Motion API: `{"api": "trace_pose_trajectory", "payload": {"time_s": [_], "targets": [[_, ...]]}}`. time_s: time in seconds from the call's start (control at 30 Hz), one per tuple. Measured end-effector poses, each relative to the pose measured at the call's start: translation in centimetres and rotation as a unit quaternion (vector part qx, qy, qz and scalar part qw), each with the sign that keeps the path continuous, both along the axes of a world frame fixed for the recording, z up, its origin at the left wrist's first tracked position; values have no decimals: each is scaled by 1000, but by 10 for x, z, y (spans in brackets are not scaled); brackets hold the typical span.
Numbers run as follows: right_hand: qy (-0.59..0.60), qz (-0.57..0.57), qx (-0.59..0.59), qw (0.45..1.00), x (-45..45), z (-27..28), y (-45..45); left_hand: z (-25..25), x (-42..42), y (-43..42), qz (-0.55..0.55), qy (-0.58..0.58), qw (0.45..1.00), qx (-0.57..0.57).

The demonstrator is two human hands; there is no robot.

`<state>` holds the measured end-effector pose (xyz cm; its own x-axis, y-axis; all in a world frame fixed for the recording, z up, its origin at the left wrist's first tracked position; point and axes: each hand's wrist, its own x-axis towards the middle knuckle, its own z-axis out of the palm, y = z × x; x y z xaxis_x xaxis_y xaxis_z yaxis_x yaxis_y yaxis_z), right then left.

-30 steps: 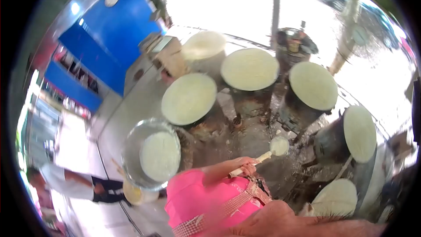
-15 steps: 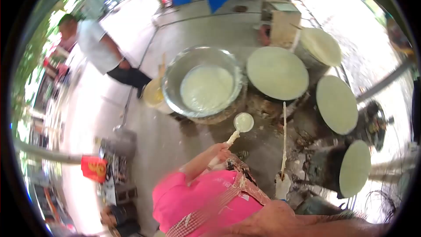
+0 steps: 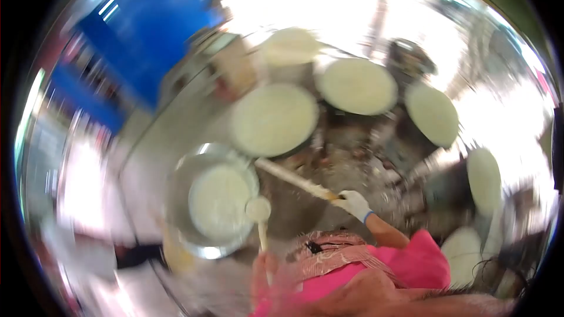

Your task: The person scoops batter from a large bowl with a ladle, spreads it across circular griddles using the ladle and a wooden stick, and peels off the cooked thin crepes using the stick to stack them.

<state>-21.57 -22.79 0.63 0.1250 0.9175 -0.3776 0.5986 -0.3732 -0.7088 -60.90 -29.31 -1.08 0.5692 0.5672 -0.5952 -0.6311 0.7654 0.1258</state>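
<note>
My left hand (image 3: 264, 267), bare and blurred, is closed around the handle of a ladle (image 3: 258, 209). The ladle's round cup, pale inside, is beside the right rim of a large metal basin (image 3: 179, 217) holding creamy white batter (image 3: 220, 199). In a white glove, my right hand (image 3: 354, 205) grips a long wooden stick (image 3: 296, 182). Its far end lies near the front edge of a round griddle (image 3: 275, 118) topped with a pale, smooth layer.
More pale-topped round griddles, one (image 3: 358, 86) behind and another (image 3: 432, 114) to the right, curve around me. A boxy stand (image 3: 229, 64) is at the back left, with a blue panel (image 3: 141, 35) beyond. Blurred dark trousers (image 3: 141, 255) of a person show at lower left.
My view has swung right, so the basin and griddles sit further left. The right hand and stick have come up, the stick now slanting toward the griddle. The ladle is now beside the basin rim.
</note>
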Motion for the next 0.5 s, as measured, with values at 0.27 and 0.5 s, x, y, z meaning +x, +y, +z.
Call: {"api": "trace_pose_trajectory", "payload": {"time_s": [0.27, 0.5], "targets": [[0, -329, -4, 944, -61, -14, -131, 24, 57, 165, -369, 37, 914, -164], [-100, -714, 15, 692, -87, -19, -303, 51, 136, 153, -525, 45, 822, -217]]}}
